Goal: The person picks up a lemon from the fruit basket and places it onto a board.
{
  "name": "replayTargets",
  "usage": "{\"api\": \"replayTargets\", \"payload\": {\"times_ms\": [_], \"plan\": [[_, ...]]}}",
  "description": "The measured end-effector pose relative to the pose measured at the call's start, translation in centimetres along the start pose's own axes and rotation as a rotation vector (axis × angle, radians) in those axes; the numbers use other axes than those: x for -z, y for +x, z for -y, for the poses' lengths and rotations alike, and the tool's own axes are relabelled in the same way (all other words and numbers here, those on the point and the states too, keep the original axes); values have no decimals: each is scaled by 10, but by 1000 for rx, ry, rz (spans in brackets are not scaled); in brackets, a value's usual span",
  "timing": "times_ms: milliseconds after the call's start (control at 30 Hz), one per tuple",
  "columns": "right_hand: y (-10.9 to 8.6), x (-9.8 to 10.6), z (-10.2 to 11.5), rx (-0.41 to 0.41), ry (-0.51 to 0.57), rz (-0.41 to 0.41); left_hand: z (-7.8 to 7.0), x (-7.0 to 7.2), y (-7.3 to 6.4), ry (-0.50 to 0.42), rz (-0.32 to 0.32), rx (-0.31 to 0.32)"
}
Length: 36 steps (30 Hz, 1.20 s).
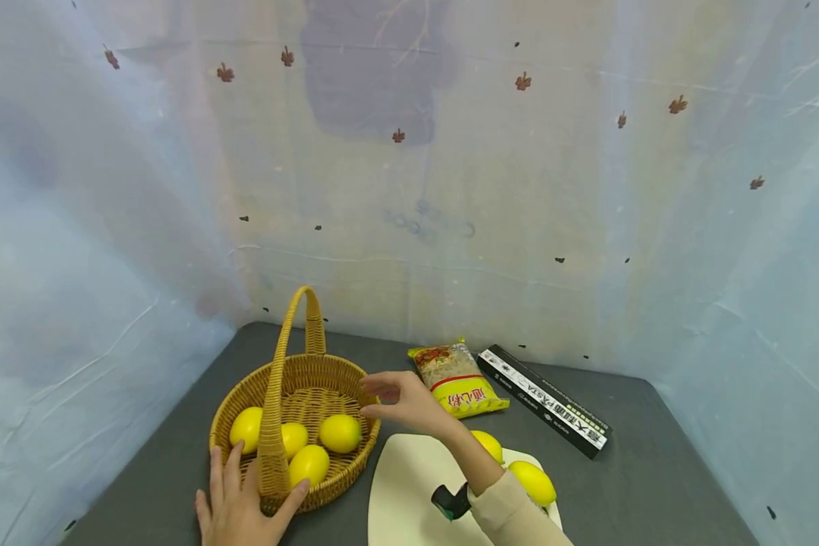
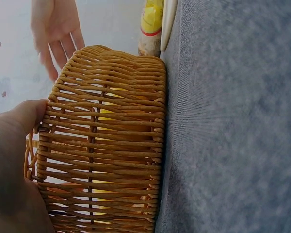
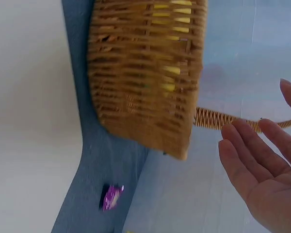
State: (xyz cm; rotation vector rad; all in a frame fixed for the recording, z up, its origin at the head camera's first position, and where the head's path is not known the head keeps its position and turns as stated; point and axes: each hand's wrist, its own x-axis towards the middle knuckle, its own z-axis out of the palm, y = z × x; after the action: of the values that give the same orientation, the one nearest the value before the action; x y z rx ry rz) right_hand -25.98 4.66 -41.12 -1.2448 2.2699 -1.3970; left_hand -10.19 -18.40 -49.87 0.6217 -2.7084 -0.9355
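Note:
A round wicker basket with a tall arched handle stands on the left of the table, with several yellow lemons inside. At its near rim, my left hand grips the edge beside the handle's base, its fingers spread over the rim; in the left wrist view the thumb rests on the rim. Over the basket's right rim hovers my right hand, fingers extended and holding nothing. Two more lemons lie on a cream board, partly hidden by my right forearm.
Behind the board lies a yellow pasta packet. A long black pasta box lies slanted to its right. The right wrist view shows a small purple wrapped item on the grey tabletop. A patterned curtain surrounds the table's back and sides.

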Motion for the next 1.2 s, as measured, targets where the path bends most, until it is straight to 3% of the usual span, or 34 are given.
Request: {"api": "replayTargets", "payload": {"times_ms": [267,633,1200], "plan": [[18,-25,-2,-36,-10,57,-2,2,0,3,49,-5],[30,-50,-7,-91,-21,58,-2,0,-2,-4,7,-18],[45,-67,-5,-169,-255,198,0,1,-2,0,21,-23]]}}
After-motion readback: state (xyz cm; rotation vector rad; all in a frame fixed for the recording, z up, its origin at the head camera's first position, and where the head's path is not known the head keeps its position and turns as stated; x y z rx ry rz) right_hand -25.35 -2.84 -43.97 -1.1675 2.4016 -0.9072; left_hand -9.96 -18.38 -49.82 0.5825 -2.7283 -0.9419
